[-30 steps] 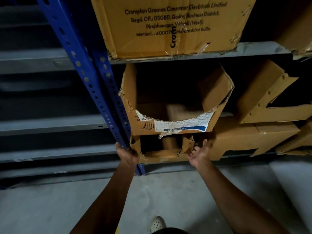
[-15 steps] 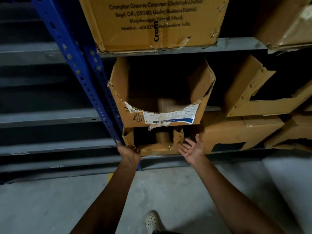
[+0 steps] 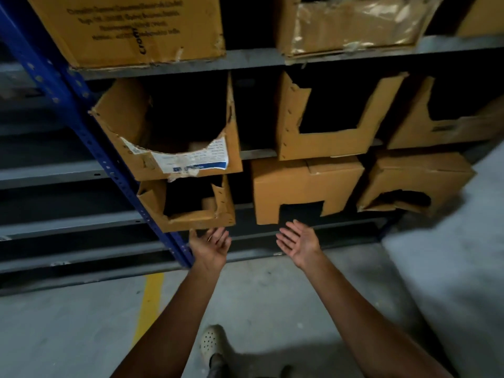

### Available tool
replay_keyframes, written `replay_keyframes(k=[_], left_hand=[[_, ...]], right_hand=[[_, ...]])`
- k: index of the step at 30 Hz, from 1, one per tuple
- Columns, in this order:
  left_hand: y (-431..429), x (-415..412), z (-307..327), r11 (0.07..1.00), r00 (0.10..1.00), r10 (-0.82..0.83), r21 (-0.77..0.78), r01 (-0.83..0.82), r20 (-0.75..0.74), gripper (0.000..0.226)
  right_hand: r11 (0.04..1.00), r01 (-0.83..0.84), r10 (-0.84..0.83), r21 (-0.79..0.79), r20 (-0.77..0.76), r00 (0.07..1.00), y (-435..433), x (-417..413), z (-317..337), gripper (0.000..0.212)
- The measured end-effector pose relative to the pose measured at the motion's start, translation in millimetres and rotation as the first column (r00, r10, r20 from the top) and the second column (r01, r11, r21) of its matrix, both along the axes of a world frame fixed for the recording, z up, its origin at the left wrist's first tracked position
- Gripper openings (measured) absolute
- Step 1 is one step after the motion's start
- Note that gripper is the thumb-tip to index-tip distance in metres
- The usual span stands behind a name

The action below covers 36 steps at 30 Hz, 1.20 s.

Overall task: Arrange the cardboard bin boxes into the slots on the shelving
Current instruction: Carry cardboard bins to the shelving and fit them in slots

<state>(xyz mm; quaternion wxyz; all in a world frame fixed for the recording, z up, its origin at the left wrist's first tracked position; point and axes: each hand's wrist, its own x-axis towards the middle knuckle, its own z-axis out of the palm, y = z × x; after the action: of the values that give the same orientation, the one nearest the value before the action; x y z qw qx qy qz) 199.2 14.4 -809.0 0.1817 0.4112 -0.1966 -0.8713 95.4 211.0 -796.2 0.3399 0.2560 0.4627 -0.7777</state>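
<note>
Little can be read here. On the front of the large carton (image 3: 131,28) standing on the upper shelf (image 3: 253,60), four lines of dark print run across the cardboard, all too blurred to make out. Just below them, turned sideways on the face, the bolder letters "Crom" show. On the torn front lip of the bin box (image 3: 122,118) directly beneath, a white label (image 3: 196,156) with a blue band along its lower edge carries rows of fine print, none of it legible. A smaller white sticker (image 3: 132,149) left of that label is equally unreadable.
</note>
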Motion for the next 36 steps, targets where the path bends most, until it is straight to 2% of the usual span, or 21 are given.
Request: replay_keyframes(k=[3, 6, 10, 14, 17, 21, 22, 26, 31, 34, 36], left_hand=[[47.2, -5.4, 8.9, 1.0, 1.0, -0.01, 0.021, 0.01, -0.001, 0.073], [79.3, -16.2, 19.8, 1.0, 0.999, -0.027, -0.001, 0.027, -0.017, 0.07], [103.7, -35.4, 31.8, 0.987, 0.994, -0.102, -0.118, 0.106, 0.041, 0.066], [116.4, -60.2, 39.6, 0.946, 0.968, -0.163, -0.248, 0.208, 0.191, 0.052], [121.1, -77.8, 37.2, 0.901, 0.944, -0.137, -0.36, 0.245, 0.3, 0.033], [107.7, -101.0, 21.6, 0.865, 0.923, -0.077, -0.435, 0.249, 0.377, 0.013], [102.7, -107.9, 18.4, 0.865, 0.922, -0.063, -0.439, 0.241, 0.383, 0.013], [82.6, -143.8, 9.9, 0.905, 0.937, 0.002, -0.399, 0.147, 0.35, 0.045], [70.8, -190.7, 7.4, 0.923, 0.954, 0.079, -0.384, 0.039, 0.288, 0.052], [66.6, -214.3, 2.8, 0.933, 0.967, 0.048, -0.357, 0.046, 0.249, 0.056], [61.3, -227.6, -6.8, 0.939, 0.963, 0.053, -0.342, 0.042, 0.263, 0.058]], right_hand=[[0.998, 0.058, -0.058, 0.009, -0.006, 0.998, 49.3, -0.1, 1.8, 0.038], [0.996, 0.091, -0.091, 0.007, -0.031, 0.995, 84.5, -6.6, 6.9, 0.038], [0.993, 0.117, -0.115, 0.034, -0.067, 0.991, 115.3, -26.6, 16.2, 0.039], [0.971, 0.148, -0.125, 0.185, -0.132, 0.983, 129.4, -48.0, 21.1, 0.034], [0.932, 0.138, -0.07, 0.335, -0.209, 0.975, 135.1, -64.7, 17.7, 0.032], [0.91, 0.134, -0.029, 0.391, -0.264, 0.964, 140.4, -91.0, 14.4, 0.035], [0.907, 0.131, -0.019, 0.401, -0.27, 0.963, 139.5, -100.8, 15.2, 0.034], [0.907, 0.106, 0.01, 0.408, -0.273, 0.962, 134.2, -149.9, 14.4, 0.026], [0.896, -0.032, 0.175, 0.443, -0.287, 0.942, 131.3, -212.5, 9.9, 0.034], [0.801, -0.013, 0.233, 0.599, -0.292, 0.928, 127.8, -245.2, 3.3, 0.019], [0.752, -0.011, 0.282, 0.659, -0.307, 0.909, 127.1, -263.0, -3.5, 0.032]])
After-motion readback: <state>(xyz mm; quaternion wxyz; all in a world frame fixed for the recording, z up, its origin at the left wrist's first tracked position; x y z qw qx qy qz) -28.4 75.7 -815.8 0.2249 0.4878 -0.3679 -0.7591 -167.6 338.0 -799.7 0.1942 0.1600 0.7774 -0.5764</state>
